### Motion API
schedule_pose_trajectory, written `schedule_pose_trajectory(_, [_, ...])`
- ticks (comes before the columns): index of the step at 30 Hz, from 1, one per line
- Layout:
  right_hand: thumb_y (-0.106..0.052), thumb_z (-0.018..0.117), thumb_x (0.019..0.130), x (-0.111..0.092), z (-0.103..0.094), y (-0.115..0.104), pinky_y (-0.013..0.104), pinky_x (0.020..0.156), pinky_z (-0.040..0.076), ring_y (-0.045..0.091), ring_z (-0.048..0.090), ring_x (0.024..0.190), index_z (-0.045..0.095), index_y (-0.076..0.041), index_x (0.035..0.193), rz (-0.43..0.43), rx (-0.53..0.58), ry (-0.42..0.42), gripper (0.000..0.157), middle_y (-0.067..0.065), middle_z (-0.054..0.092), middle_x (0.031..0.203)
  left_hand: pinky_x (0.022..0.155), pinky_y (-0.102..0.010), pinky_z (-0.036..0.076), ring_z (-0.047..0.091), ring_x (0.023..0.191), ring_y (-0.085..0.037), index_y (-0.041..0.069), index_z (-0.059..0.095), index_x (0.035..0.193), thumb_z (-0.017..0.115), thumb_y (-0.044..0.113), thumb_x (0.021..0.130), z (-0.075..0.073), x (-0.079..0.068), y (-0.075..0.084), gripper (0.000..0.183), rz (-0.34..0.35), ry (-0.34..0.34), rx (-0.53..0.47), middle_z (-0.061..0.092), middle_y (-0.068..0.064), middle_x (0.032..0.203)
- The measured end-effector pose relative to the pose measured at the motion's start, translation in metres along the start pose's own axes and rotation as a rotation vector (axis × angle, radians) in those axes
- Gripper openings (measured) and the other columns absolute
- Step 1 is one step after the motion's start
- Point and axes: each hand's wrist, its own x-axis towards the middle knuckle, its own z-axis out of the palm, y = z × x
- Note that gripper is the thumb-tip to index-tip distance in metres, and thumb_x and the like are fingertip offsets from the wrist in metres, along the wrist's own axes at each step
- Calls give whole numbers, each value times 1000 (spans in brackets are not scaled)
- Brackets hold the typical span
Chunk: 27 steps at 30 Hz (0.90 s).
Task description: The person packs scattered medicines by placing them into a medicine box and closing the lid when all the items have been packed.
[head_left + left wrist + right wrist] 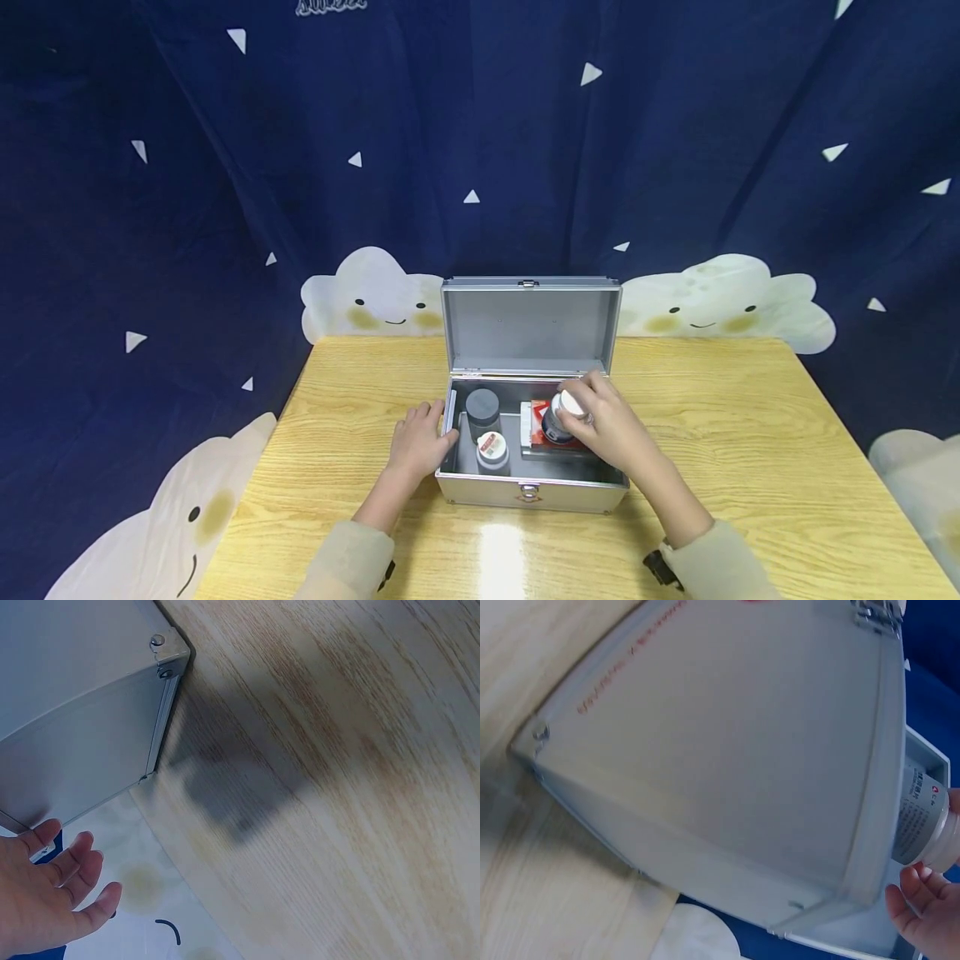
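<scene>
A silver metal case (487,490) sits on the table with its lid (532,327) raised. My right hand (611,423) holds a medicine bottle (919,814) by its white cap, over the right half of the case. The bottle has a printed label and a dark lower part. Beneath it lies a red and white carton (527,427). At the left side of the case, a dark-capped jar (482,407) stands behind a white-capped bottle (492,448). My left hand (417,443) rests at the case's left rim, its fingers relaxed and holding nothing.
The wooden table (750,467) extends to both sides of the case. A dark blue curtain (525,150) with white triangles and smiling clouds hangs behind it. A metal latch (528,492) juts from the front wall of the case.
</scene>
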Motion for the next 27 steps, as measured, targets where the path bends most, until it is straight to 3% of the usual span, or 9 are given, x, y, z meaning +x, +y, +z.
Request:
schedule_pose_trajectory(7, [-26,64,82,-3,12,-10,32,66,44,14,45,78,61,-9,109,-56,10,-41,32,2,48,91,88,-51,37,47,109,-33,9,49,128,54,37,83,1,-1,0,54,5,7,13,54,-16,119])
schedule_pose_trajectory(18, [-27,65,81,-3,27,-20,24,62,43,7,43,70,62,-10,111,-87,13,-82,35,-2,47,88,90,-51,36,46,111,-33,8,47,130,54,37,83,1,0,-1,56,0,1,7,53,-16,121])
schedule_pose_trajectory(27, [-26,66,79,-4,39,-22,29,68,45,9,45,75,62,-13,106,-143,11,-106,30,-2,48,90,88,-51,37,48,109,-33,10,49,127,54,37,82,1,-1,-1,53,2,8,-2,54,-15,119])
